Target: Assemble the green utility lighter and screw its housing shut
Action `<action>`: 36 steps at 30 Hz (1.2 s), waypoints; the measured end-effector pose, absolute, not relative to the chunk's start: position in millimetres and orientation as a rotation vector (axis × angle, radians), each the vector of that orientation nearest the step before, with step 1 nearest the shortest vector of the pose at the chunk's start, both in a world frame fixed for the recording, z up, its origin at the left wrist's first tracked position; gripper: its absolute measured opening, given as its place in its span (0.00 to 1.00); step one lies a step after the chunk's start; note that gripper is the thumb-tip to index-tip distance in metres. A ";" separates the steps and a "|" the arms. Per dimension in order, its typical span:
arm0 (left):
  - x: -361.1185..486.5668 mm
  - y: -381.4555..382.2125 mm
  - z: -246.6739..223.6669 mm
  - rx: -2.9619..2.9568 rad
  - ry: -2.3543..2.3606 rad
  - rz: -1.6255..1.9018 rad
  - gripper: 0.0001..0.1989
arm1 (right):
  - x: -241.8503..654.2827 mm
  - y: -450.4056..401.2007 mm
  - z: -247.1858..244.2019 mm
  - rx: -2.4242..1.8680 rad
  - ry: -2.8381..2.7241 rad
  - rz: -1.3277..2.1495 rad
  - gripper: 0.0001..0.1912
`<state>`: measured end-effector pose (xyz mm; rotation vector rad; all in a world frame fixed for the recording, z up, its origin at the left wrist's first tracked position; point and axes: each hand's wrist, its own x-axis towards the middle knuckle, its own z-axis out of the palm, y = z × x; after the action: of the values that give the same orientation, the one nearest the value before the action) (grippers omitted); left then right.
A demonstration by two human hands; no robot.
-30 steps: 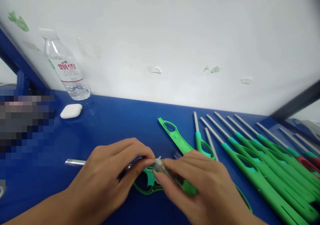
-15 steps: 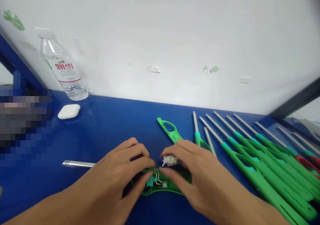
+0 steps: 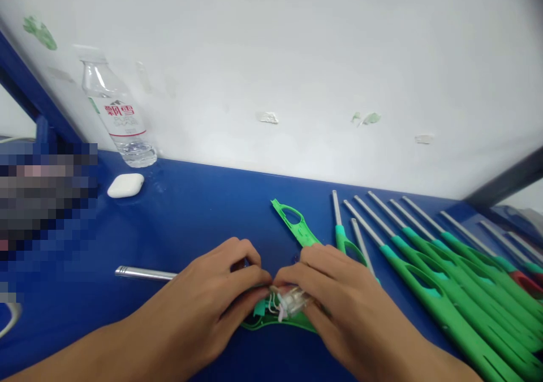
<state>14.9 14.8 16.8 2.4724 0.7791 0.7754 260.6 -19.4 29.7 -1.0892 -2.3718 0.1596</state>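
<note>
A green handle shell point(image 3: 278, 320) lies open under both hands, with thin white wires and a teal piece point(image 3: 260, 307) inside it. A metal tube point(image 3: 146, 273) sticks out to the left, partly behind my left hand point(image 3: 231, 291). That hand's fingers are pressed together at the shell's left part. My right hand point(image 3: 314, 286) is closed round a clear plastic part point(image 3: 292, 301) with metal inside, held over the shell. Both sets of fingertips nearly meet. Behind my right hand lies another green half shell point(image 3: 299, 226) with an oval opening.
Several green-handled rods point(image 3: 428, 308) lie in a row on the right of the blue table point(image 3: 203, 212), with red ones beyond. A water bottle point(image 3: 123, 119) and a white case point(image 3: 126, 185) stand at the back left, before a white wall.
The clear part has been tilted and lowered closer over the shell and wires by my right hand. My left fingertips have moved right, towards it. The whole view has shifted slightly.
</note>
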 end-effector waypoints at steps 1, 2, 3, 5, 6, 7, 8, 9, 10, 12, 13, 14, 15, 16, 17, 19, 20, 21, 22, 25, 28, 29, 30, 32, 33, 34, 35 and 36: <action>14.7 15.8 15.2 2.466 0.766 0.788 0.13 | 259.4 -20.0 30.2 -1.084 -2.362 0.150 0.18; 14.4 16.7 13.3 2.455 0.758 0.792 0.13 | 258.5 -20.6 30.6 -1.092 -2.348 0.156 0.18; 14.1 17.5 11.3 2.440 0.757 0.795 0.13 | 257.9 -21.1 31.2 -1.113 -2.333 0.176 0.17; 13.6 18.6 7.1 2.406 0.767 0.814 0.12 | 257.5 -22.3 32.2 -1.192 -2.299 0.236 0.14; 13.4 19.0 5.5 2.390 0.778 0.827 0.12 | 257.6 -22.8 32.6 -1.227 -2.286 0.265 0.11; 13.4 19.3 4.4 2.377 0.788 0.834 0.12 | 257.8 -23.4 32.7 -1.254 -2.274 0.282 0.08; 13.5 19.6 3.9 2.364 0.793 0.844 0.11 | 258.0 -23.9 32.5 -1.265 -2.272 0.290 0.07; 13.7 19.7 4.2 2.353 0.801 0.855 0.11 | 258.1 -24.2 31.8 -1.263 -2.276 0.294 0.07; 14.0 19.6 5.1 2.341 0.816 0.852 0.11 | 258.1 -24.4 30.7 -1.252 -2.286 0.295 0.09; 14.5 19.3 8.2 2.322 0.855 0.853 0.10 | 257.8 -24.5 27.5 -1.234 -2.315 0.298 0.10; 14.7 19.0 9.9 2.316 0.880 0.858 0.10 | 257.6 -24.4 25.8 -1.230 -2.326 0.298 0.10; 14.8 18.7 11.4 2.312 0.900 0.863 0.09 | 257.4 -24.3 24.1 -1.229 -2.335 0.302 0.10; 14.8 18.4 12.5 2.310 0.916 0.865 0.09 | 257.2 -24.3 22.8 -1.236 -2.338 0.305 0.10; 14.8 18.2 13.4 2.308 0.925 0.872 0.09 | 257.0 -24.3 21.9 -1.244 -2.341 0.310 0.10; 14.8 18.2 14.0 2.309 0.931 0.877 0.09 | 256.8 -24.4 21.5 -1.251 -2.342 0.314 0.10; 14.9 18.4 14.6 2.317 0.929 0.870 0.09 | 256.5 -24.6 22.1 -1.260 -2.342 0.331 0.10; 14.9 18.6 14.8 2.326 0.916 0.867 0.09 | 256.4 -24.7 23.1 -1.261 -2.342 0.342 0.10; 15.0 19.0 14.8 2.334 0.907 0.857 0.09 | 256.4 -24.9 24.3 -1.259 -2.339 0.354 0.10; 15.0 19.3 14.6 2.339 0.894 0.847 0.09 | 256.5 -25.0 25.6 -1.257 -2.336 0.365 0.10; 14.7 20.1 12.5 2.327 0.861 0.851 0.11 | 257.6 -25.6 28.2 -1.242 -2.333 0.385 0.10; 13.9 20.1 9.1 2.307 0.839 0.888 0.13 | 259.2 -26.4 27.6 -1.227 -2.381 0.358 0.12; 13.7 20.0 8.3 2.303 0.840 0.887 0.14 | 259.7 -26.7 26.9 -1.227 -2.402 0.344 0.13; 13.6 19.9 7.8 2.295 0.841 0.884 0.14 | 260.1 -26.9 26.3 -1.234 -2.422 0.338 0.14; 13.9 20.1 7.6 2.276 0.839 0.884 0.14 | 260.7 -27.1 25.3 -1.237 -2.444 0.344 0.16; 14.2 20.4 7.9 2.263 0.842 0.891 0.14 | 260.8 -27.1 25.1 -1.236 -2.449 0.354 0.16; 14.7 20.9 8.4 2.248 0.846 0.902 0.14 | 260.7 -27.1 25.1 -1.233 -2.459 0.363 0.16; 15.2 21.4 9.0 2.233 0.851 0.912 0.13 | 260.5 -27.0 25.2 -1.228 -2.467 0.365 0.15; 15.8 22.0 9.7 2.218 0.857 0.910 0.13 | 260.1 -27.0 25.3 -1.223 -2.475 0.361 0.14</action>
<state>15.8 22.0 9.7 2.2178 0.8570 0.9100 260.1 -27.0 25.3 -1.2231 -2.4752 0.3606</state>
